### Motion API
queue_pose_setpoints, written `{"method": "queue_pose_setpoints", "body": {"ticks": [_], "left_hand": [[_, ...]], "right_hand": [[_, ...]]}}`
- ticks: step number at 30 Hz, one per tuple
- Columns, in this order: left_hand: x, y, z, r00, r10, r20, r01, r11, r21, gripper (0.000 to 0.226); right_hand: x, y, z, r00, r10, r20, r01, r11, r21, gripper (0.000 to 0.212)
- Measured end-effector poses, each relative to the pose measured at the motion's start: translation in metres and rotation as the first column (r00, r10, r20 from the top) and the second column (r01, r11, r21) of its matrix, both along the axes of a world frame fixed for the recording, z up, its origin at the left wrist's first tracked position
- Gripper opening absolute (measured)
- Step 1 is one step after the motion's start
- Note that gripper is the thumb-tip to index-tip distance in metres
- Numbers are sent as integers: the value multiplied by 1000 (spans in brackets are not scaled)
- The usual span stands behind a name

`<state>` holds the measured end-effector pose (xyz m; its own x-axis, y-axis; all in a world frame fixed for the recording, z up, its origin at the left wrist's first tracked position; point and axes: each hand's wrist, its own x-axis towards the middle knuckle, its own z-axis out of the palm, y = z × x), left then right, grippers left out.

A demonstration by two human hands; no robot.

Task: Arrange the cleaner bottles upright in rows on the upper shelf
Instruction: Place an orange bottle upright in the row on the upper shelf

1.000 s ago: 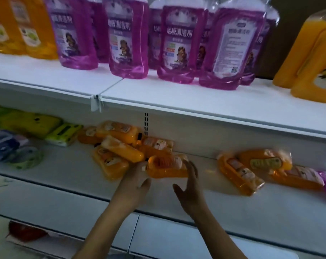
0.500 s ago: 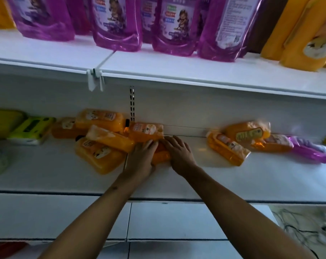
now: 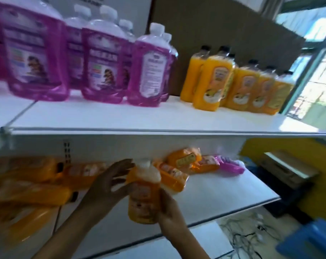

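Note:
An orange cleaner bottle (image 3: 142,199) is held upright in front of the lower shelf (image 3: 223,193). My right hand (image 3: 170,214) grips its lower right side. My left hand (image 3: 106,189) touches its upper left side, thumb against the bottle and fingers spread. On the upper shelf (image 3: 158,118) several purple bottles (image 3: 102,66) stand upright at the left, and several orange bottles (image 3: 238,86) stand upright at the right. More orange bottles (image 3: 27,184) lie flat on the lower shelf at the left, and others (image 3: 184,165) lie flat behind the held one.
A purple bottle (image 3: 230,165) lies on its side at the right end of the lower shelf. A box (image 3: 287,171) and cables (image 3: 242,234) sit on the floor at the right, with a blue object (image 3: 311,240) in the corner. A window (image 3: 319,71) is at the far right.
Both hands have lifted one orange bottle off the lower shelf pile and turned it upright. The view has swung up and to the right, and now shows the upper shelf's right end.

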<state>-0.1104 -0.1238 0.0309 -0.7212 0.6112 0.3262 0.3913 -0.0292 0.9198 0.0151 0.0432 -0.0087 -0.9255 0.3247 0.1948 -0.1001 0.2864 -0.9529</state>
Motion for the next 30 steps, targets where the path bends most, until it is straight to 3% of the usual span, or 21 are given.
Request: {"method": "queue_pose_setpoints", "body": {"ticks": [5,8,11,13,17,21,25,30], "left_hand": [[51,46,5,960,-277,51,279,959,-47,89],[82,76,7,931,-353,94,352,935,29,81],[102,100,11,918,-370,146,361,929,88,68],[113,114,11,902,-400,164,384,916,121,72],[136,141,14,872,-473,126,460,880,118,82],[156,165,30,886,-463,24,459,884,93,84],[170,179,55,928,-358,-105,366,928,74,90],[173,165,96,942,-148,-300,168,985,43,95]], "right_hand": [[47,21,34,991,-113,-66,96,972,-216,52],[67,31,47,981,-172,-88,139,944,-298,67],[87,49,54,952,-304,-35,304,953,-10,68],[104,63,63,941,-333,-61,338,927,161,78],[141,96,83,937,-304,-172,343,894,288,107],[167,125,107,947,-262,-184,313,879,359,103],[177,146,137,948,-199,-246,283,884,372,103],[163,155,184,942,6,-335,160,871,464,101]]}}
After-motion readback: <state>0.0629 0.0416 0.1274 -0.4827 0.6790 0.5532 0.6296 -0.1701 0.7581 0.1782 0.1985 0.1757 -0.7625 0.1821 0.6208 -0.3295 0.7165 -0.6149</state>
